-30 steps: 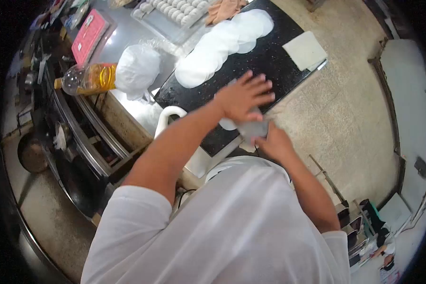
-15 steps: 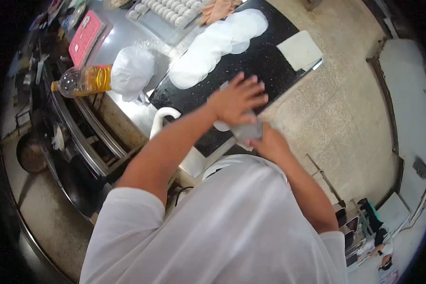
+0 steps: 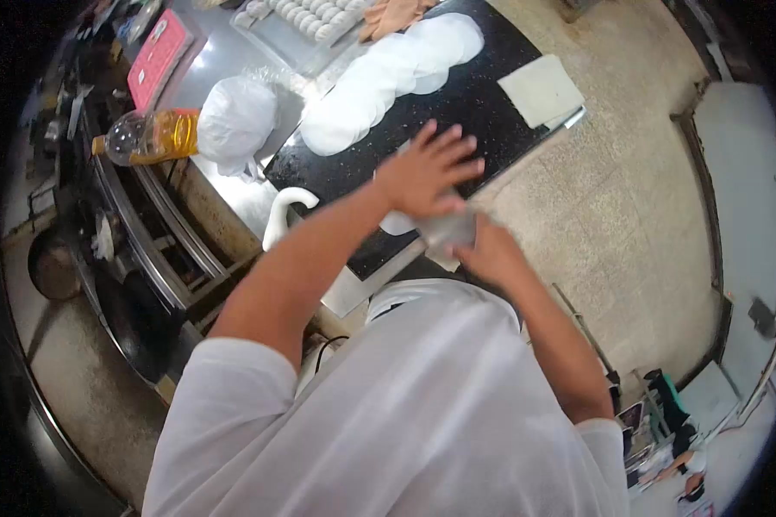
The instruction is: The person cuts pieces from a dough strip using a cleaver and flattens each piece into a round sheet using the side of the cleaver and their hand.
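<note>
My left hand [image 3: 427,172] is palm down with its fingers spread, above a white round piece [image 3: 397,223] on the black board [image 3: 491,133]. My right hand [image 3: 491,250] is closed on a blurred grey object [image 3: 448,231] near the board's front edge, close beside my left thumb. Exactly what the grey object is cannot be made out. Farther up the board, several thin white rounds [image 3: 388,82] overlap in a long row. A folded off-white cloth [image 3: 541,90] lies at the board's right edge.
Behind the board stands a tray of small white balls [image 3: 315,17], with orange-brown gloves [image 3: 395,17] beside it. To the left are a white bag [image 3: 235,121], an oil bottle [image 3: 151,136], a pink box [image 3: 161,62] and a curved white handle [image 3: 284,211].
The view has shifted slightly, so the board and its contents appear a little farther left. My left hand stays spread, and my right hand keeps hold of the grey object.
</note>
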A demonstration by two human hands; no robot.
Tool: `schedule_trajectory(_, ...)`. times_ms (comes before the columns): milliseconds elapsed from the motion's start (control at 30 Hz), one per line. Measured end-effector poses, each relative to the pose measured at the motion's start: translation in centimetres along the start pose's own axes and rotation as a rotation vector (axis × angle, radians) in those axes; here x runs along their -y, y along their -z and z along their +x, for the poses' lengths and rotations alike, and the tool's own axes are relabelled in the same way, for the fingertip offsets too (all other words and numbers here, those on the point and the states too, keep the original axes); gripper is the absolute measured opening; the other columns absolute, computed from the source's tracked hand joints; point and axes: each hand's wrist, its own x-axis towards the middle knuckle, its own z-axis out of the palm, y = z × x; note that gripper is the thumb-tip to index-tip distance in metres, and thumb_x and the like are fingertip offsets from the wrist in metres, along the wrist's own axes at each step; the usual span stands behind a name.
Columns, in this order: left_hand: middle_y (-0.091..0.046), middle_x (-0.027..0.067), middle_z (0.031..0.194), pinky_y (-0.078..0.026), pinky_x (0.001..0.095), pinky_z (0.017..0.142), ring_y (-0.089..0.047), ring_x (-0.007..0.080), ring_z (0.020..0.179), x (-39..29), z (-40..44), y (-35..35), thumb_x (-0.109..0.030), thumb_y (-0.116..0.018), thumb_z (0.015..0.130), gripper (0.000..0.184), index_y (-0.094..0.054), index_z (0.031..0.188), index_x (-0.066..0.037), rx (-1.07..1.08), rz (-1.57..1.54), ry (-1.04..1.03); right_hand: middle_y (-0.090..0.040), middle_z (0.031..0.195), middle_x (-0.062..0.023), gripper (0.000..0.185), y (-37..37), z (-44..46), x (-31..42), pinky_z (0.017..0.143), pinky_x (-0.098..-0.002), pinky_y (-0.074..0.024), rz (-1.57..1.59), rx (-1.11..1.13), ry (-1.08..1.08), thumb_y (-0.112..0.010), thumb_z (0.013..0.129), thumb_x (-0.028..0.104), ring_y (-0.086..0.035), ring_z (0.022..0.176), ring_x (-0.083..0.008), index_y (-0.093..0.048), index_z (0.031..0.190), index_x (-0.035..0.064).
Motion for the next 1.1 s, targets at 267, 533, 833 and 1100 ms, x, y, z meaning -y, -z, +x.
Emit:
schedule_trajectory(267,-0.046,0.0091,0.157,-0.02,0.062,0.121,-0.034,0.0362,0.15,-2.9,2.9,0.5,-0.066,-0.059,0.089,0.073,-0.053,0.149,-0.024,0.063,0.005,-0.039,-0.071,0.106,-0.028,0.076,3.0,-0.3,-1.1,0.084,-0.0509,-0.0555,-0.015,0.094,-0.173,-0.085,0.075,0.041,-0.07,0.1,-0.045,-0.052,0.126,-0.004)
schedule_trajectory(533,-0.038,0.0111,0.162,-0.012,0.0593,0.125,-0.028,0.0365,0.153,-1.5,-0.9,2.3,-0.066,-0.053,0.093,0.073,-0.047,0.153,-0.025,0.059,-0.009,0.032,-0.071,0.101,-0.0296,0.067,-1.7,-0.7,-0.1,0.085,-0.0526,-0.0552,0.067,0.009,0.022,-0.082,0.079,0.042,-0.071,0.097,-0.0443,-0.055,0.12,-0.003)
schedule_trajectory(833,-0.042,0.0077,0.16,-0.012,0.0613,0.124,-0.031,0.0319,0.152,3.0,2.6,1.8,-0.071,-0.056,0.09,0.076,-0.049,0.152,-0.029,-0.058,0.114,-0.072,-0.072,0.095,-0.0264,0.071,3.1,2.1,2.4,0.08,-0.0521,-0.0564,-0.126,-0.137,-0.062,-0.084,0.077,0.047,-0.071,0.093,-0.0445,-0.056,0.12,-0.0013)
schedule_trajectory(1100,-0.069,0.0165,0.122,-0.052,0.0491,0.093,-0.066,0.0367,0.113,1.9,3.0,5.4,-0.062,-0.071,0.085,0.065,-0.064,0.13,-0.015,-0.269,-0.149,0.338,-0.069,0.099,-0.0335,0.061,-4.4,-3.1,2.7,0.077,-0.0527,-0.0552,0.102,-0.339,-0.227,-0.074,0.09,0.03,-0.069,0.093,-0.0507,-0.045,0.129,-0.0068)
